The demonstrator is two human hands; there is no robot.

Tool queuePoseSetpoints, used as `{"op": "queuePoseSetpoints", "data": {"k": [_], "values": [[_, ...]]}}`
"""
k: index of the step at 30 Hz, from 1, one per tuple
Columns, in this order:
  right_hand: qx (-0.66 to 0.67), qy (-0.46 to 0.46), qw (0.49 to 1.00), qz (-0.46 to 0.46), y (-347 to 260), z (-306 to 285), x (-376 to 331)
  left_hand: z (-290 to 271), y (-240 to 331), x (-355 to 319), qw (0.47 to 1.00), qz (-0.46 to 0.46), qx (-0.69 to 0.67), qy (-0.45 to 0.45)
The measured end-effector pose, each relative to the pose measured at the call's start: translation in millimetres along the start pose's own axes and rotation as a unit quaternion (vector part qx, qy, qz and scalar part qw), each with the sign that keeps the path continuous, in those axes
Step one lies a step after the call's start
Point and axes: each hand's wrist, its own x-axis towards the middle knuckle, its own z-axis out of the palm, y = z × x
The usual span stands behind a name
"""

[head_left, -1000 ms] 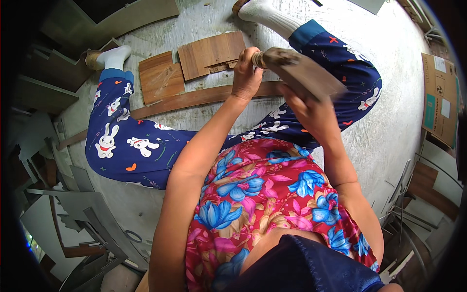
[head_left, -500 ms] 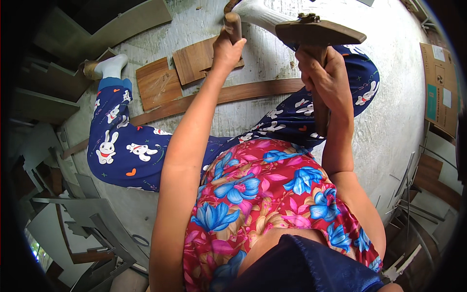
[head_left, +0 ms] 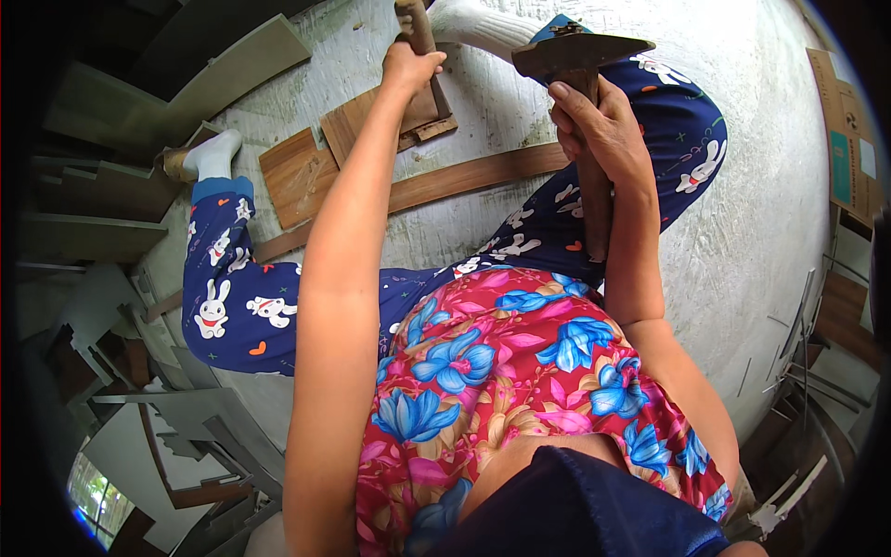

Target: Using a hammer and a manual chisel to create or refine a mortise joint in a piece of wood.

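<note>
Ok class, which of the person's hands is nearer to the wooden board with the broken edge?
Left. The left hand grips a tool by the far edge of the wooden board; the right hand is farther off to its right, holding a hammer.

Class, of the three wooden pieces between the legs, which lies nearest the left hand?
The chipped board with a ragged lower edge lies nearest the left hand. Both the other board, to its left, and the long narrow strip lie farther away.
</note>
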Motion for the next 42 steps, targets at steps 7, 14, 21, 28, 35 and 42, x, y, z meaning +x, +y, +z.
{"op": "queuePoseSetpoints", "data": {"k": [7,14,21,28,35,42], "values": [[0.003,0.027,1.000,0.002,6,-8,2,13,-18,-96,0.961,0.219,-0.115,0.126],[0.010,-0.009,1.000,-0.018,14,-6,4,34,-18,-127,0.948,0.210,-0.174,0.166],[-0.004,-0.011,0.999,-0.030,17,-7,4,44,-24,-131,0.954,0.247,-0.086,0.144],[-0.060,0.002,0.997,-0.042,4,-2,-4,58,-19,-138,0.938,0.310,-0.015,0.153],[-0.181,0.068,0.957,-0.217,-51,29,-54,63,-9,-130,0.947,0.267,-0.016,0.180],[-0.333,-0.045,0.934,-0.123,-27,45,-34,63,-11,-129,0.941,0.279,-0.034,0.187]]}}
